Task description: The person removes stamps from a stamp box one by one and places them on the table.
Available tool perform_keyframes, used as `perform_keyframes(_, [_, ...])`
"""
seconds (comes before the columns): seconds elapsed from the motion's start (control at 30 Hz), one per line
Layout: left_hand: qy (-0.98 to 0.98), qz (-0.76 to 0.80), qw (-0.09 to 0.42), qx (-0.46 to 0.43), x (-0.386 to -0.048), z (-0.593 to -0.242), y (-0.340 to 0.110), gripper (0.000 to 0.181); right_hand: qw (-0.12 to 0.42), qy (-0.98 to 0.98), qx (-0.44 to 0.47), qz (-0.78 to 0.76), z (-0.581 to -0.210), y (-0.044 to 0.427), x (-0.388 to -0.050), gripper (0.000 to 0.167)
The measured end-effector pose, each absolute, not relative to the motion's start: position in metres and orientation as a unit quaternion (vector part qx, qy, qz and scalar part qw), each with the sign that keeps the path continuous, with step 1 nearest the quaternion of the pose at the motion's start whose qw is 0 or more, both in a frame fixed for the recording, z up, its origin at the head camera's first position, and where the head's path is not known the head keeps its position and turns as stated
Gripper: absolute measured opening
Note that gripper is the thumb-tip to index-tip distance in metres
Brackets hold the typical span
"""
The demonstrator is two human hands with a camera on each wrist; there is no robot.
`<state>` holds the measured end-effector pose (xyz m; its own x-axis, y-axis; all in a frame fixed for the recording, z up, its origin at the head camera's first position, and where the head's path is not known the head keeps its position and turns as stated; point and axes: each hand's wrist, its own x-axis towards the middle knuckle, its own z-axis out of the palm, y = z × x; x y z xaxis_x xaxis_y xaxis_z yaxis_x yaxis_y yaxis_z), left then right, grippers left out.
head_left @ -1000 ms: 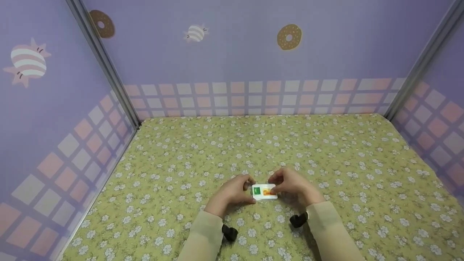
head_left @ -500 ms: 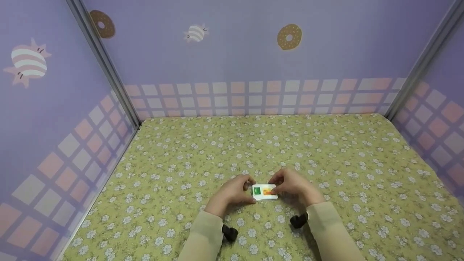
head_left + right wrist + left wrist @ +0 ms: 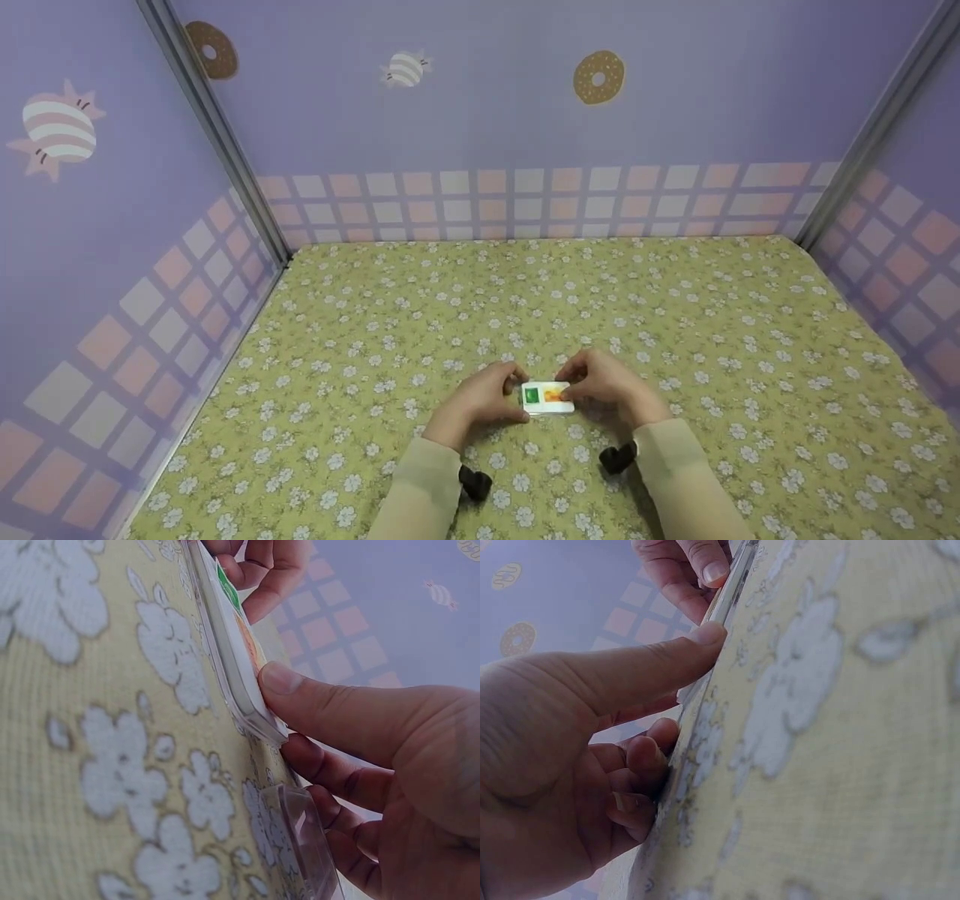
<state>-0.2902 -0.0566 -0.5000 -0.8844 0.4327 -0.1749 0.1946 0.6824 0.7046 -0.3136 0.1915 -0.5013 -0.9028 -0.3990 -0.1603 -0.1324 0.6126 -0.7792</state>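
Note:
A stack of white cards (image 3: 537,407) with a green square and an orange picture lies flat in a clear plastic case (image 3: 217,652) on the cloth. My left hand (image 3: 486,394) grips the case's left end, its thumb (image 3: 694,645) along the near edge. At the right end, my right hand (image 3: 607,381) holds the cards and case, its thumb (image 3: 281,680) on the top card's face and its index finger at the corner. In the right wrist view a second clear plastic piece, like a lid (image 3: 304,840), lies by the other right fingers. The head view hides it.
A yellow-green flowered cloth (image 3: 420,300) covers the table. Purple walls with candy and donut pictures stand at the back (image 3: 495,112), left (image 3: 90,247) and right. Black wrist cameras (image 3: 475,482) hang under both cuffs.

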Motion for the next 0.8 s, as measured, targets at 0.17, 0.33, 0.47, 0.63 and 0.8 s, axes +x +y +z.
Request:
perform_keyframes(0.17, [0.902, 0.36, 0.167, 0.17, -0.2897, -0.5001, -0.0565, 0.052, 0.159, 0.885, -0.157, -0.409, -0.502, 0.1917, -0.3142, 0.016])
perform_keyframes(0.33, [0.901, 0.364, 0.169, 0.166, -0.2891, -0.4996, -0.0561, 0.052, 0.155, 0.886, -0.156, -0.407, -0.5029, 0.1917, -0.3147, 0.015])
perform_keyframes(0.47, [0.9, 0.365, 0.169, 0.165, -0.2887, -0.4991, -0.0563, 0.052, 0.15, 0.888, -0.158, -0.404, -0.5035, 0.1916, -0.3153, 0.015])
perform_keyframes(0.63, [0.902, 0.361, 0.167, 0.169, -0.2887, -0.4982, -0.0564, 0.052, 0.147, 0.89, -0.156, -0.401, -0.5028, 0.1909, -0.3146, 0.014])
perform_keyframes(0.8, [0.904, 0.355, 0.166, 0.174, -0.2892, -0.4978, -0.0562, 0.053, 0.149, 0.885, -0.147, -0.416, -0.5026, 0.1898, -0.3133, 0.014])
